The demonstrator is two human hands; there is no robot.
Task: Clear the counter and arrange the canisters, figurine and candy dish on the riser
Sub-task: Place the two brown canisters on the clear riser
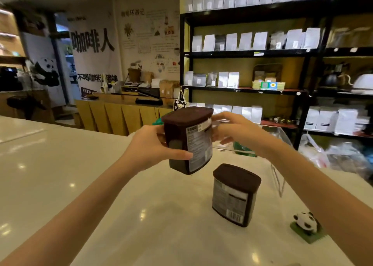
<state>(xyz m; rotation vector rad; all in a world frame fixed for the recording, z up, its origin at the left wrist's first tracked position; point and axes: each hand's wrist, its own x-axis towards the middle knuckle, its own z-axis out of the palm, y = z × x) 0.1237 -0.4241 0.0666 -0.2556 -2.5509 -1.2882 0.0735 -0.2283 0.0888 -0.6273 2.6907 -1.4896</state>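
Note:
A dark brown canister (188,139) with a grey label is held up in the air over the white counter (101,185). My left hand (155,146) grips its left side and my right hand (232,130) grips its right side near the lid. A second brown canister (235,195) stands upright on the counter below and to the right. A small panda figurine (306,224) on a green base sits near the right edge, under my right forearm. The clear acrylic riser (279,177) stands behind the canisters, mostly hidden by my right arm. The candy dish is out of sight.
Something green (244,149) shows through the riser. Plastic bags (333,154) lie past the counter's right edge. Black shelves (252,54) with white pouches fill the back wall. A wooden counter (121,112) stands further back on the left.

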